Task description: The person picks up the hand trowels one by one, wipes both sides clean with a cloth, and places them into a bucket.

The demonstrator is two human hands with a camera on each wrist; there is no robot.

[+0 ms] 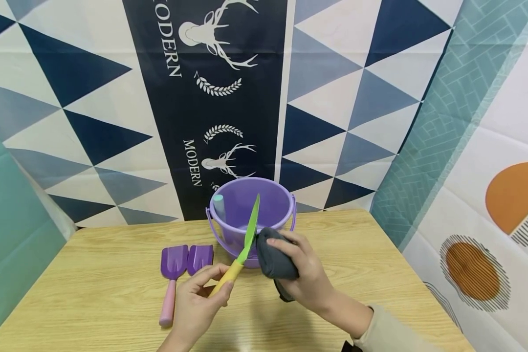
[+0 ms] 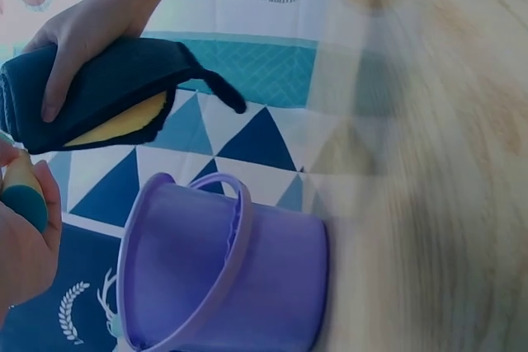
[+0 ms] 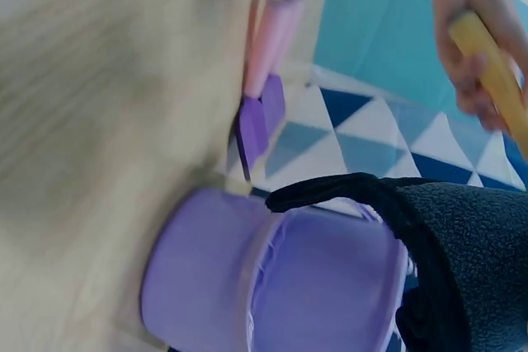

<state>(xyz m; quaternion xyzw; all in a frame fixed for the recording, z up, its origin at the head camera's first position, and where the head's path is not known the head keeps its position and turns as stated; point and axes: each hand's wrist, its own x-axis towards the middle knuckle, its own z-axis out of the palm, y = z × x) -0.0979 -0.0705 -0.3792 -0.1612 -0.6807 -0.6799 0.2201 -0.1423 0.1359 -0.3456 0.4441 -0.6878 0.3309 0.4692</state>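
Observation:
My left hand grips the yellow handle of a toy shovel, whose green blade points up in front of the bucket. Bunched in my right hand is a dark grey cloth, held right beside the blade; whether they touch I cannot tell. The left wrist view shows a yellow area under the fold of the cloth and a dark loop hanging from it. Behind both hands stands a purple bucket. A light blue stick-like piece leans inside it at the left.
Left of the bucket, two toy shovels lie on the wooden table: one purple shovel with a pink handle, and another purple shovel partly hidden by my left hand. A patterned wall covering rises behind the table.

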